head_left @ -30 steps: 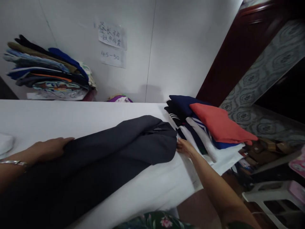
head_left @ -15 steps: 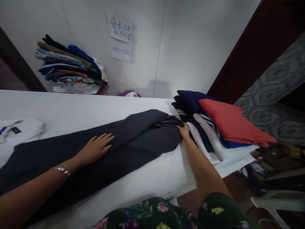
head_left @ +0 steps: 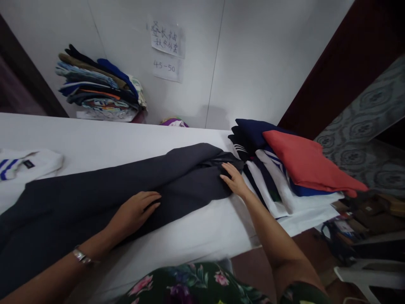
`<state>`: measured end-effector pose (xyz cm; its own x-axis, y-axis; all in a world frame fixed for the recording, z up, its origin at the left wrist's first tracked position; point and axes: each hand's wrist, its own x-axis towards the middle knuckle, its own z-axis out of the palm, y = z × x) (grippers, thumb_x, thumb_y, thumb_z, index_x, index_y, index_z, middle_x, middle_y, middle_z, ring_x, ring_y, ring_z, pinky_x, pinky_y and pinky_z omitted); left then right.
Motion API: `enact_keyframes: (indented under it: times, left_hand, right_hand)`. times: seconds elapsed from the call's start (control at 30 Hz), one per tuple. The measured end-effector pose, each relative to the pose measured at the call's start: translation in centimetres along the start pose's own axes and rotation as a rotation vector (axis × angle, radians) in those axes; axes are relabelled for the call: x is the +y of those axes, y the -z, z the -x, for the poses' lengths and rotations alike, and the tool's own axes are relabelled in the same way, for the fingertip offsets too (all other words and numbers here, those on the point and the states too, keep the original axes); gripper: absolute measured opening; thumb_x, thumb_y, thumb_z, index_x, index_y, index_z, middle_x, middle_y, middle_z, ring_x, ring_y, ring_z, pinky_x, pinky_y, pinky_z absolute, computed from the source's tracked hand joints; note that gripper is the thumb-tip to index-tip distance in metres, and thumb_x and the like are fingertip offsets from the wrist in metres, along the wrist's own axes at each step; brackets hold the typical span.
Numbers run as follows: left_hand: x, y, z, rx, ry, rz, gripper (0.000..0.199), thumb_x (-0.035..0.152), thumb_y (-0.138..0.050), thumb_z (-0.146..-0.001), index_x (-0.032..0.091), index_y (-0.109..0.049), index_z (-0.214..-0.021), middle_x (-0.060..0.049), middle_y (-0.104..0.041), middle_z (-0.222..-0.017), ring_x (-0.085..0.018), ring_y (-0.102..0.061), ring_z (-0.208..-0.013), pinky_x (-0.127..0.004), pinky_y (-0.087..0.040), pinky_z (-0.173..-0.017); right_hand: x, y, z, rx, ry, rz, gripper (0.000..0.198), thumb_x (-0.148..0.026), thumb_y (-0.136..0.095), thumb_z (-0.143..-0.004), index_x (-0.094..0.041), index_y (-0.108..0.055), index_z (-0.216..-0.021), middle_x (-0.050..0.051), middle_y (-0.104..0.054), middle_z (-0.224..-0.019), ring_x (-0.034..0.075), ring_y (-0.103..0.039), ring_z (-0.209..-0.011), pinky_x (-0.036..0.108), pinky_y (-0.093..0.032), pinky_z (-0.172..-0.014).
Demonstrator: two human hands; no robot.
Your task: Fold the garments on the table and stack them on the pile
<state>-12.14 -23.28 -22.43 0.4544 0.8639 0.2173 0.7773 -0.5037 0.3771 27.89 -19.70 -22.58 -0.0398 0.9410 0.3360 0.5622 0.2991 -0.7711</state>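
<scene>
A dark grey garment (head_left: 104,181) lies stretched across the white table (head_left: 202,230), its narrow right end bunched and shiny. My left hand (head_left: 137,211) rests on the lower middle part of it, fingers stretched out and the thumb side towards me. On the right end of the garment lies my right hand (head_left: 233,179), with its fingers and thumb apart, touching the cloth without gripping it. A silvery bracelet is on my left wrist. Part of a white garment with blue stripes (head_left: 34,166) shows at the left, partly beneath the grey one.
To the right is a pile of folded clothes with a red garment (head_left: 300,158) on top and a navy one (head_left: 259,126) behind. A tall clothes stack (head_left: 101,86) stands beyond the table's back edge. Paper notes (head_left: 167,40) hang on the wall. A white plastic chair (head_left: 363,274) stands lower right.
My right hand has let go of the garment's right end and moved slightly left onto the cloth. My left hand has slid right and towards me. The view has shifted slightly.
</scene>
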Motion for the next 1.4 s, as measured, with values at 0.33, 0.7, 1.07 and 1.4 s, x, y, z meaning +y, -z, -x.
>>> enact_keyframes:
  times: [0.33,0.7,1.07,1.4]
  left_hand:
    - [2.8,-1.4,-4.9,-0.055,-0.102,-0.025,0.049,0.045,-0.043,-0.094,0.018,-0.061,-0.131,-0.013,-0.062,-0.137,-0.026,-0.056,-0.127,-0.045,-0.046,-0.108]
    - [3.9,-2.2,-6.5,-0.012,-0.02,-0.208,0.04,0.04,-0.048,-0.094,0.016,-0.065,-0.12,-0.014,-0.067,-0.116,-0.028,-0.062,-0.103,-0.041,-0.05,-0.089]
    - [1.6,-4.0,-5.4,0.003,-0.126,-0.229,0.048,0.047,-0.042,-0.096,0.019,-0.066,-0.126,-0.017,-0.06,-0.139,-0.034,-0.057,-0.125,-0.051,-0.046,-0.101]
    - [2.2,-4.1,-4.1,0.04,-0.185,-0.205,0.054,0.051,-0.041,-0.097,0.018,-0.059,-0.135,-0.015,-0.055,-0.146,-0.031,-0.052,-0.133,-0.049,-0.041,-0.108]
  right_hand:
    - [-0.5,-1.8,-4.4,-0.002,0.093,0.166,0.02,-0.027,-0.058,-0.088,-0.025,-0.073,-0.102,0.007,-0.072,-0.105,0.025,-0.062,-0.105,0.039,-0.045,-0.101]
    - [-2.6,0.2,-9.6,-0.193,0.21,0.412,0.027,-0.035,-0.053,-0.097,-0.025,-0.07,-0.114,0.006,-0.07,-0.109,0.022,-0.061,-0.104,0.034,-0.045,-0.096]
    - [3.7,-5.2,-13.2,-0.267,-0.062,0.474,0.03,-0.048,-0.063,-0.089,-0.023,-0.061,-0.105,0.0,-0.067,-0.084,0.018,-0.058,-0.075,0.027,-0.04,-0.069]
    - [2.4,-4.9,-12.9,-0.314,0.029,0.555,0.024,-0.042,-0.059,-0.093,-0.021,-0.066,-0.103,0.006,-0.07,-0.098,0.021,-0.06,-0.089,0.029,-0.042,-0.077]
